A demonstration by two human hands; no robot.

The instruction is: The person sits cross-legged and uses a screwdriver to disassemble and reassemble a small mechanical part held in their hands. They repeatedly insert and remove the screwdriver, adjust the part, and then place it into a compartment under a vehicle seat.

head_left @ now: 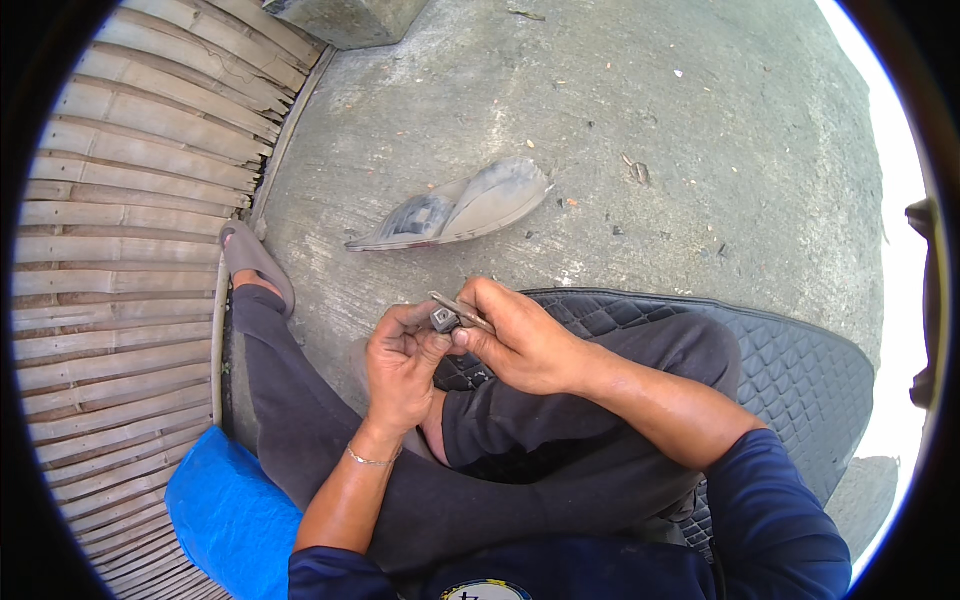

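Above my lap, both hands are close together. In my left hand [402,362] the fingers are closed round a small dark square metal piece [444,320] with a hole in its end face. My right hand [525,345] pinches a thin, flat, brownish-grey strip [468,314], which lies against the top of the square piece. The exact kind of both parts cannot be made out. Fingers hide most of the square piece's length.
A dusty, curved dark sheet [470,208] lies on the concrete floor [700,150] ahead. I sit on a black quilted mat [800,390]. Bamboo slats [130,270] run along the left, with a blue bag-like thing [230,500] beside my leg. A concrete block [350,20] stands far left.
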